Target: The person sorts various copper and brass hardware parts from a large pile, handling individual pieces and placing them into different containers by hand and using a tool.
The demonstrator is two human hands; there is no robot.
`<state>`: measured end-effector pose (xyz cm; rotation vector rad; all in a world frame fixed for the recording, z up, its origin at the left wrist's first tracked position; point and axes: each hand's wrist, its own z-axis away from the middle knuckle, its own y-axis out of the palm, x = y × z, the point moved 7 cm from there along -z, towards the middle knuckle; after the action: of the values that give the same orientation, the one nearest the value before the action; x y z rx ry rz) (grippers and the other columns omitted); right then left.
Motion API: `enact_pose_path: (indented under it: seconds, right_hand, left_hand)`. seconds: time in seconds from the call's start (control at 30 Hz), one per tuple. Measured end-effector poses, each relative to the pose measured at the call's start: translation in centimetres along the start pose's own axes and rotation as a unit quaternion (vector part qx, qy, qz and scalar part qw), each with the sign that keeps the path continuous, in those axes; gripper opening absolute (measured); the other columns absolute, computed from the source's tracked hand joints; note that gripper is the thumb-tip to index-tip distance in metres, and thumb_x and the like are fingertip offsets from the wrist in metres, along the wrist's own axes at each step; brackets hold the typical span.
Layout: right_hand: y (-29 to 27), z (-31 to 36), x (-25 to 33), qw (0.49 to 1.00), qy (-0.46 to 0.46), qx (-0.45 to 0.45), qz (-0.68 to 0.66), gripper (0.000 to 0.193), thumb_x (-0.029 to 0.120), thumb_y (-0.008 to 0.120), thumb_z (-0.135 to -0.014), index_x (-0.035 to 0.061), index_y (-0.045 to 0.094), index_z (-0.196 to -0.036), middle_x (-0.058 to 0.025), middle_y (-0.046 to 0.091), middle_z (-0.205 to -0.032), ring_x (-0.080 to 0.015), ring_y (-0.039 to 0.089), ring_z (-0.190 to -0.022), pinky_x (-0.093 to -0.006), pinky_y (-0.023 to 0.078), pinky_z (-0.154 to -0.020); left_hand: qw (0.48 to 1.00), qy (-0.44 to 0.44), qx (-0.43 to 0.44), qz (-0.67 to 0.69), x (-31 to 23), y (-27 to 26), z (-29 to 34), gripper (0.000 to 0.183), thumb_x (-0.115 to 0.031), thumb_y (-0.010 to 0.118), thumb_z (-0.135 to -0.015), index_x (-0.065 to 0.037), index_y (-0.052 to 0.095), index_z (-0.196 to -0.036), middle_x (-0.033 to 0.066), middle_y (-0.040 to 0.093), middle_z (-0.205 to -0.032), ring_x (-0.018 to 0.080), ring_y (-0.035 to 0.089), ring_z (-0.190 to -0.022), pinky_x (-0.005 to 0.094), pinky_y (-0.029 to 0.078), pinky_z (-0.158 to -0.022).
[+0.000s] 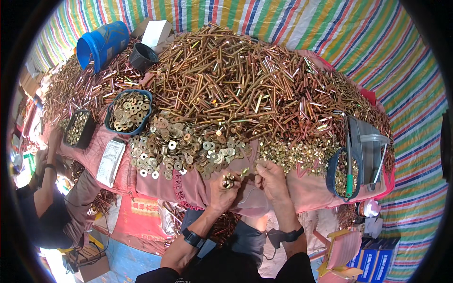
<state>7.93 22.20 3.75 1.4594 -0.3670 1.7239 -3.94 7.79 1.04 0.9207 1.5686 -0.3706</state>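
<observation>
My left hand (222,194) is wrapped round a bundle of brass-coloured bolts (228,181), their ends facing up. One piece with a shiny greenish-gold end (244,172) sticks out from its fingertips toward the right. Close beside it, my right hand (272,181) is closed in a pinch, thumb and forefinger together; whatever they hold is too small to make out. Just beyond my hands lie a heap of flat washers (188,148) on the left and a spread of small gold nuts (295,154) on the right. Pink cloth (191,185) covers the surface beneath.
A large mound of long bolts (222,75) fills the back. Blue tubs hold washers (130,112) and nuts (346,177); a grey scoop-like container (365,151) stands right. A blue bucket (104,45) lies far left. At left, another person's arm (49,165) reaches toward a dark tray (79,129).
</observation>
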Motion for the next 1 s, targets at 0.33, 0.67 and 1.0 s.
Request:
enact_pose_path:
  seconds: [0.33, 0.67, 1.0]
  right_hand:
    - [-2.8, 0.9, 7.8, 0.806, -0.298, -0.172, 0.481, 0.015, 0.008, 0.071, -0.098, -0.0011, 0.075, -0.109, -0.0142, 0.074, -0.094, -0.0216, 0.071, -0.076, -0.0349, 0.056, -0.069]
    - [-9.2, -4.0, 13.3, 0.673, -0.221, -0.236, 0.666, 0.018, 0.013, 0.074, -0.094, 0.0064, 0.077, -0.111, -0.0253, 0.075, -0.099, -0.0418, 0.074, -0.088, -0.0494, 0.058, -0.078]
    - [-7.6, -2.2, 13.5, 0.693, -0.357, -0.150, 0.608, 0.029, 0.001, 0.073, -0.091, 0.0122, 0.075, -0.118, -0.0130, 0.067, -0.108, -0.0324, 0.071, -0.084, -0.0423, 0.058, -0.073]
  left_hand:
    - [1.000, -0.015, -0.006, 0.013, -0.3, 0.3, -0.1, 0.017, 0.002, 0.065, -0.086, 0.002, 0.067, -0.103, 0.0030, 0.071, -0.091, 0.0100, 0.061, -0.081, 0.0260, 0.051, -0.076]
    - [0.998, 0.008, -0.015, -0.065, 0.0, 0.1, 0.0, 0.025, -0.003, 0.071, -0.097, 0.002, 0.068, -0.121, 0.0046, 0.074, -0.097, 0.0104, 0.068, -0.088, 0.0271, 0.056, -0.080]
    - [0.997, -0.012, -0.019, -0.074, 1.1, -0.2, 0.2, 0.025, -0.001, 0.073, -0.095, 0.001, 0.069, -0.119, 0.0065, 0.072, -0.097, 0.0123, 0.067, -0.088, 0.0288, 0.055, -0.079]
